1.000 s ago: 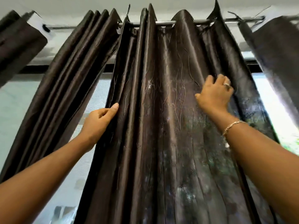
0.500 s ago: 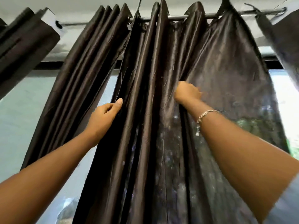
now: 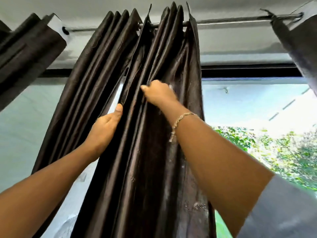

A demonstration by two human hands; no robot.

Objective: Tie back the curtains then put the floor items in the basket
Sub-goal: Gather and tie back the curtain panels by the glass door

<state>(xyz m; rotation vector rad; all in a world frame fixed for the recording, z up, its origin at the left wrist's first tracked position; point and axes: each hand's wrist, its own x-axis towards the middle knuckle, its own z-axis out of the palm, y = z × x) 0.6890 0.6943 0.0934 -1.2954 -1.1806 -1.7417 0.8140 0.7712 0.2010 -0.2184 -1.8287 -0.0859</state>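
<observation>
Below the rod (image 3: 231, 21), our left grip (image 3: 104, 127) and right grip (image 3: 157, 93) both clutch bunched curtain (image 3: 151, 152) folds. Risk, we judge: slick fabric slips free, bundle spreads.

A rod (image 3: 231, 20) carries bunched curtains (image 3: 151, 152), seemingly on eyelets.

Curtain (image 3: 154, 152) hangs from rod (image 3: 231, 21), window (image 3: 257, 117) behind.
</observation>
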